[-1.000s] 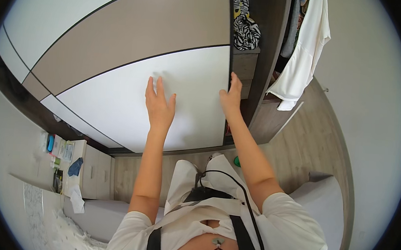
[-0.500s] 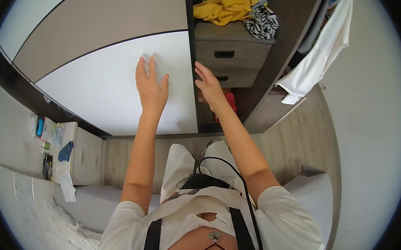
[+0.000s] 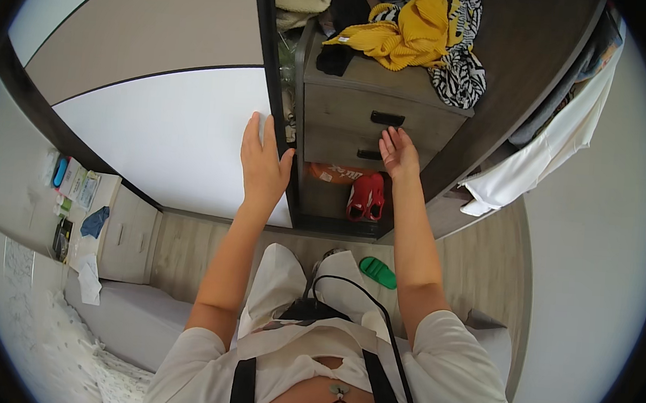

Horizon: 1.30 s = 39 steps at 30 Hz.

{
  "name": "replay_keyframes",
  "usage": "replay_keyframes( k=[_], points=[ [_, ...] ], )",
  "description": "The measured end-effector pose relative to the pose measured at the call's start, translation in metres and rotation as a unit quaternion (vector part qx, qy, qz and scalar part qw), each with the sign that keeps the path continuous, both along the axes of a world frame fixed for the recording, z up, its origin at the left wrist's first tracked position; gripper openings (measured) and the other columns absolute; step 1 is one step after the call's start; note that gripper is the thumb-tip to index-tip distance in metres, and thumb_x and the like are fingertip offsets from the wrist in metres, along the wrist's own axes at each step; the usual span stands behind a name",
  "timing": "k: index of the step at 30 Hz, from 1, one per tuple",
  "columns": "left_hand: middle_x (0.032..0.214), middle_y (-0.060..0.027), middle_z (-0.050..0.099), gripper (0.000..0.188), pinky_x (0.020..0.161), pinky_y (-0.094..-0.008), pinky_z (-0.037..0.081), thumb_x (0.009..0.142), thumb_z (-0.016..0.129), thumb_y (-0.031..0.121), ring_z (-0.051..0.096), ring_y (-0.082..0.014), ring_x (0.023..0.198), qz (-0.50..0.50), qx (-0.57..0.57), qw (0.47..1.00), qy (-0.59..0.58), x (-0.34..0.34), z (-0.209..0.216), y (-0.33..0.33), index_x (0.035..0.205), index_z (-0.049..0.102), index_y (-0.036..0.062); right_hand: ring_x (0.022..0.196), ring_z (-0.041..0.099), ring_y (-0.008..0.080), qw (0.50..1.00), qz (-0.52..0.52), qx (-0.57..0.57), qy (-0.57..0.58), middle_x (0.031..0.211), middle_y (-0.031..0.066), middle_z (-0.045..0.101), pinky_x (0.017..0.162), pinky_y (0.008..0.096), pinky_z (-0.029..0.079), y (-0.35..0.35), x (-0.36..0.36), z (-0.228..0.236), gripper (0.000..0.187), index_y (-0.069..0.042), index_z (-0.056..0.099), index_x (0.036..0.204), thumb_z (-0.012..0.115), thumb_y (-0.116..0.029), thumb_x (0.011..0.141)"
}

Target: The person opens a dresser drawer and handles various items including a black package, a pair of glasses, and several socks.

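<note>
Wardrobe (image 3: 513, 57), dark wood, far side; right section exposed. Sliding door (image 3: 170, 131), white and taupe panels in black frame, standing at left of the exposed section. Drawer unit (image 3: 325, 115), grey-brown, inside, right of the door; two drawers, both closed, with black upper handle (image 3: 387, 118) and lower handle (image 3: 369, 154). On its top: yellow knitted garment (image 3: 413, 39), heaped, with black-and-white patterned cloth (image 3: 459, 80) at its right. Beneath the drawers, in the floor compartment: red shoes (image 3: 366, 197), with an orange item (image 3: 332, 173) behind, partly hidden.

Left hand (image 3: 264, 160): empty, fingers extended, thumb apart, at the door's right edge; contact cannot be told. Right hand (image 3: 401, 153): empty, palm turned up, fingers loosely curled, tips just below the upper handle; whether they touch the drawer front cannot be told.

Green slipper (image 3: 378, 273): on the floor, nearer, right of the legs.
</note>
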State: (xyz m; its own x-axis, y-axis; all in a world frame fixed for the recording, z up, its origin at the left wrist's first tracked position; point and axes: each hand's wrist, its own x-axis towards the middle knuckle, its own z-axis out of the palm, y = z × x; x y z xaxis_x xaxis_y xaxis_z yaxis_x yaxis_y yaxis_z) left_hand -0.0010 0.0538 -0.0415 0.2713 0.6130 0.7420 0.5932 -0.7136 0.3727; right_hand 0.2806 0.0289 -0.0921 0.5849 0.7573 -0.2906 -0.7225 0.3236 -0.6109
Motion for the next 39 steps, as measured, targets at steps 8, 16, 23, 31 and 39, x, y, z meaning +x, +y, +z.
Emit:
replay_keyframes(
  k=[8,16,23,31,39],
  points=[
    [0.131,-0.0266,0.027,0.061,0.097,-0.0434,0.029,0.073,0.062,0.008,0.031,-0.041,0.119,0.012,0.004,1.0,0.001,-0.015,-0.005,0.008,0.125,0.033,-0.0039,0.094,0.052,0.0192,1.0,0.011,0.005,0.004,0.087,0.0017,0.052,0.085,0.033,0.041,0.022,-0.003,0.011,0.012,-0.011,0.054,0.084,0.057,-0.022,0.085],
    [0.132,-0.0247,0.027,0.061,0.097,-0.041,0.031,0.075,0.062,0.009,0.03,-0.0395,0.12,0.001,-0.043,0.999,0.008,-0.026,-0.012,0.006,0.128,0.033,0.0004,0.093,0.054,0.0204,0.999,-0.004,-0.021,0.047,0.087,0.0046,0.055,0.087,0.0366,0.042,0.011,-0.017,0.032,0.015,-0.008,0.049,0.082,0.044,-0.019,0.09],
    [0.126,-0.0265,0.034,0.059,0.094,-0.0421,0.034,0.073,0.063,0.012,0.037,-0.0406,0.114,-0.028,-0.05,0.998,0.007,-0.026,-0.011,-0.018,0.124,0.037,-0.0016,0.093,0.054,0.022,0.998,0.011,0.042,0.041,0.087,0.008,0.055,0.089,0.0389,0.042,-0.058,-0.06,0.029,0.017,-0.007,0.044,0.082,0.038,-0.019,0.093],
    [0.127,-0.0193,0.038,0.045,0.096,-0.0396,0.032,0.08,0.056,0.011,0.037,-0.0349,0.116,-0.091,-0.014,0.995,-0.032,-0.011,0.017,-0.075,0.122,0.043,0.0016,0.095,0.055,0.0213,0.996,0.046,0.074,0.018,0.09,0.0085,0.057,0.089,0.038,0.044,-0.149,-0.109,0.032,0.016,-0.005,0.05,0.085,0.043,-0.018,0.091],
    [0.107,-0.0085,0.054,0.026,0.095,-0.0456,0.027,0.079,0.058,0.02,0.043,-0.0289,0.11,-0.06,0.068,0.995,0.035,0.008,0.025,-0.098,0.102,0.058,0.0066,0.084,0.058,0.0133,0.992,0.114,0.048,-0.041,0.097,0.0099,0.059,0.077,0.0276,0.049,-0.202,-0.123,0.037,0.015,-0.007,0.052,0.09,0.043,-0.019,0.092]
  ],
)
